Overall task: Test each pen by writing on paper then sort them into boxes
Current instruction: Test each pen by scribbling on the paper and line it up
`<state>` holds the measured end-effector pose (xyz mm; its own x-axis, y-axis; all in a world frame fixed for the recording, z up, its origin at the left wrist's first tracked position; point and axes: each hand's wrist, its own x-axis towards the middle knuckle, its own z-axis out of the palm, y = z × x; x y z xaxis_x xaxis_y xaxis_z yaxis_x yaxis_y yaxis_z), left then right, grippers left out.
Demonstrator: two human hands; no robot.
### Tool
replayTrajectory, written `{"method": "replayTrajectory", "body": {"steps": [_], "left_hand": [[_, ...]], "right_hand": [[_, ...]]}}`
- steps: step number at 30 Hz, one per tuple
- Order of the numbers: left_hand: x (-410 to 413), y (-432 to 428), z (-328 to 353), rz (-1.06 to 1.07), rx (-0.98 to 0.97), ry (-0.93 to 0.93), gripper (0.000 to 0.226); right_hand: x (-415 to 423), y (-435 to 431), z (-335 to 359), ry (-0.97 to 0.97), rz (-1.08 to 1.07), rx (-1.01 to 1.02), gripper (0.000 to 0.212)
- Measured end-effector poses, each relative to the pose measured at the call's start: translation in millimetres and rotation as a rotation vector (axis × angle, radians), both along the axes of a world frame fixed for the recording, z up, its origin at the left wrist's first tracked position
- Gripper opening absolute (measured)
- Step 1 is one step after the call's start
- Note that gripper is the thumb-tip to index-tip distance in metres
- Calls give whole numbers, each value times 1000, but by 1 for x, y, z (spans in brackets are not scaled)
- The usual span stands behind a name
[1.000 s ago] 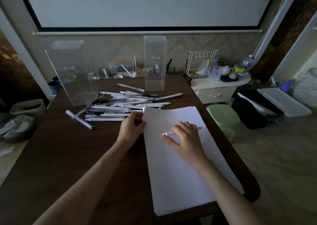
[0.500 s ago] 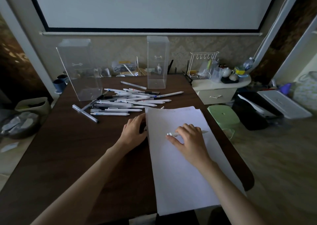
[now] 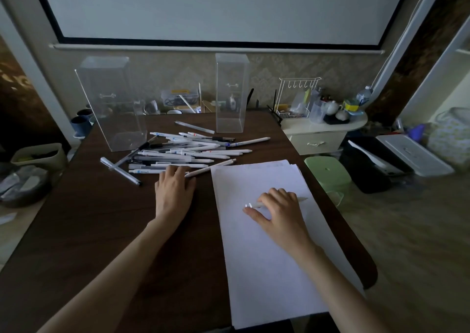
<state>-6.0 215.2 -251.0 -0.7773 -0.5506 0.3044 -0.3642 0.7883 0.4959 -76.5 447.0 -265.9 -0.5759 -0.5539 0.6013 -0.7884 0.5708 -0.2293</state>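
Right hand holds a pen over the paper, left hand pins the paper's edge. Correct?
No. The head view shows the left hand off the paper, lying on the table by the pen pile. The right hand does hold a pen over the paper.

Leaning in with both bare forearms outstretched.
Lays left hand (image 3: 175,190) flat, palm down (fingers straight); curls right hand (image 3: 279,210) over slim white plastic pen (image 3: 254,204), thumb splayed.
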Motion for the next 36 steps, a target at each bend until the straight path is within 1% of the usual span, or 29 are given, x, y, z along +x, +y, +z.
{"method": "replayTrajectory", "body": {"steps": [2, 3, 4, 5, 6, 8, 10, 11, 12, 14, 15, 16, 18, 19, 23, 24, 27, 28, 31, 34, 36], "left_hand": [[14, 9, 2, -203, -70, 36, 31], [22, 14, 2, -331, -98, 16, 34], [28, 18, 3, -440, -115, -36, 42], [33, 20, 2, -520, -129, -98, 53], [36, 21, 1, -570, -139, -163, 63], [38, 20, -2, -603, -154, -273, 72], [37, 20, -1, -605, -168, -336, 75], [37, 21, -1, -603, -169, -338, 76], [37, 21, 0, -600, -169, -326, 76], [37, 21, 2, -594, -170, -287, 73], [36, 21, 3, -588, -170, -272, 67], [34, 21, 3, -583, -167, -263, 62], [28, 22, 5, -575, -137, -251, 57], [24, 23, 5, -574, -117, -248, 57], [14, 27, 0, -563, -92, -234, 52], [13, 27, -1, -552, -104, -233, 55], [15, 27, -4, -537, -140, -253, 73], [14, 27, -4, -540, -150, -268, 76], [13, 27, -7, -531, -176, -278, 78], [12, 25, -9, -528, -165, -278, 75], [11, 26, -8, -527, -152, -264, 73]], "right_hand": [[-1, 0, 0, 7, 19, -23, 51], [-1, 0, 2, 7, 35, -50, 41], [-2, -1, 5, -7, 60, -97, 31], [-1, -4, 12, -31, 78, -161, 28], [0, -8, 20, -54, 98, -248, 30], [2, -21, 43, -122, 103, -443, 32], [3, -37, 65, -269, 90, -573, 33], [1, -45, 71, -353, 76, -592, 34], [-2, -54, 75, -475, 61, -589, 39], [-12, -71, 76, -833, 54, -601, 49], [-19, -79, 74, -950, 53, -596, 48], [-25, -86, 71, -995, 52, -564, 40], [-34, -97, 63, -955, 65, -453, 23], [-38, -101, 58, -923, 78, -413, 21], [-54, -109, 46, -885, 23, -333, 29], [-57, -109, 42, -890, -1, -341, 30], [-62, -108, 26, -895, -38, -411, 33], [-62, -107, 21, -885, -41, -434, 34], [-64, -107, 12, -829, -20, -456, 32], [-64, -109, 13, -763, 47, -399, 31], [-63, -111, 12, -732, 72, -363, 34]]}}
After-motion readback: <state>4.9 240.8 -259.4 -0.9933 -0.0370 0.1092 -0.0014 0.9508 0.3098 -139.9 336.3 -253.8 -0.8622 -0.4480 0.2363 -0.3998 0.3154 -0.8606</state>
